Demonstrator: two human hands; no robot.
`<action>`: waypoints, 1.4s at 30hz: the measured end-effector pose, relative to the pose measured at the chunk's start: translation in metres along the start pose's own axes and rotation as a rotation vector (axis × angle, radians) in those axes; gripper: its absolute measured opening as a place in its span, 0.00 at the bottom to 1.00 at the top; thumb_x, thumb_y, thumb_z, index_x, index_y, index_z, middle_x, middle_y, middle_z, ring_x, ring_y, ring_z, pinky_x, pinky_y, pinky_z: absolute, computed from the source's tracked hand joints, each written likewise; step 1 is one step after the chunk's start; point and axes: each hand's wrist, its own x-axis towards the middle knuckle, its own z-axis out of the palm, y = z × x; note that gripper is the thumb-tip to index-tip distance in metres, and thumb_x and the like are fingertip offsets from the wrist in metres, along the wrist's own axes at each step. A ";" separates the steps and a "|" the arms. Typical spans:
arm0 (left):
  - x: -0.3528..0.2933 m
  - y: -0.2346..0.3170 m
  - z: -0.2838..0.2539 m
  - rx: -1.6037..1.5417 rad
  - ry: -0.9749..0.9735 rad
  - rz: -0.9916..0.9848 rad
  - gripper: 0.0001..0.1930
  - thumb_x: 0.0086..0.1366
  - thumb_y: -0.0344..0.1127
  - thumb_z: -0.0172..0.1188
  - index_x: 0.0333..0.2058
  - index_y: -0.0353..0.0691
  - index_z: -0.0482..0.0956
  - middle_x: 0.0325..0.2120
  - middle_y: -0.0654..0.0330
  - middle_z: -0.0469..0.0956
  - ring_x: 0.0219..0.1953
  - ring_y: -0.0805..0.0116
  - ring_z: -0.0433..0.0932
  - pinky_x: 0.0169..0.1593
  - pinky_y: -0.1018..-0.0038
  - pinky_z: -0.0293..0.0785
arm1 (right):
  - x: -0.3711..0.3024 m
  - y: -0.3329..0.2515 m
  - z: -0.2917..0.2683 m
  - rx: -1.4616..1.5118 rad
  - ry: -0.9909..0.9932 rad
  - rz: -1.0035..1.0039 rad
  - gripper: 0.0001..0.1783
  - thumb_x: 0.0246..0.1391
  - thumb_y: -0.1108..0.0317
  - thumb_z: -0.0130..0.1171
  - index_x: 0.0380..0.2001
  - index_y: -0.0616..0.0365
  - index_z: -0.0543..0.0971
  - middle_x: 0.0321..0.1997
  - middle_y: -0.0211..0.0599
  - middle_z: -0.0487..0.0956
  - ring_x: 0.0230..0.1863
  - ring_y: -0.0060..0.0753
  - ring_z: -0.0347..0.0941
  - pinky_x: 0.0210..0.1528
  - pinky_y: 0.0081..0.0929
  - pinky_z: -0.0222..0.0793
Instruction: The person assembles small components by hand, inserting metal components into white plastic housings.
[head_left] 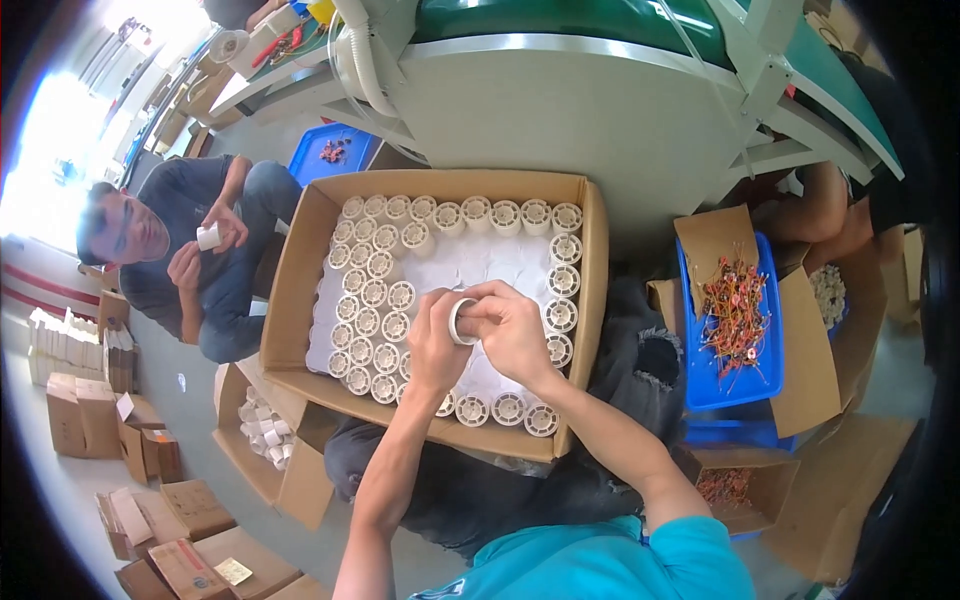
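Observation:
A short white plastic cylinder (456, 318) is held up over the large cardboard box (430, 424), its open end turned to the right. My left hand (436, 345) is closed around its outer side. My right hand (507, 335) grips at its open end, with bent fingers reaching into the opening; whether anything small is between those fingers is hidden. Below both hands, rows of upright white cylinders with slotted round tops (386, 357) stand along the box's left, far, right and near sides. A pale liner sheet (455, 262) shows in the middle.
Right of the box, a blue tray (735, 392) holds tangled red and orange wired parts (737, 312). A smaller carton (262, 470) with loose white pieces stands at the left. A co-worker (200, 245) sits at the left, holding a white cylinder. A grey machine (560, 115) is beyond the box.

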 end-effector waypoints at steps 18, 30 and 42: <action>0.075 0.002 -0.002 -0.037 -0.026 -0.043 0.31 0.43 0.28 0.76 0.46 0.38 0.70 0.40 0.52 0.74 0.41 0.51 0.77 0.45 0.62 0.75 | 0.022 -0.022 -0.039 -0.199 0.228 -0.279 0.15 0.49 0.73 0.66 0.43 0.60 0.83 0.46 0.45 0.78 0.40 0.38 0.79 0.43 0.30 0.75; 0.406 -0.061 0.058 0.180 0.224 0.167 0.26 0.58 0.42 0.67 0.50 0.31 0.73 0.48 0.41 0.73 0.52 0.44 0.71 0.56 0.54 0.66 | 0.026 -0.003 -0.056 -0.072 0.242 -0.070 0.16 0.53 0.73 0.63 0.46 0.60 0.82 0.44 0.41 0.78 0.42 0.32 0.77 0.40 0.25 0.77; 0.199 -0.033 0.053 0.267 -0.123 0.497 0.19 0.57 0.34 0.66 0.47 0.40 0.76 0.40 0.52 0.76 0.45 0.50 0.74 0.51 0.57 0.68 | 0.035 -0.013 -0.081 -0.055 0.332 -0.097 0.17 0.54 0.78 0.60 0.48 0.63 0.80 0.42 0.38 0.77 0.41 0.26 0.76 0.35 0.21 0.76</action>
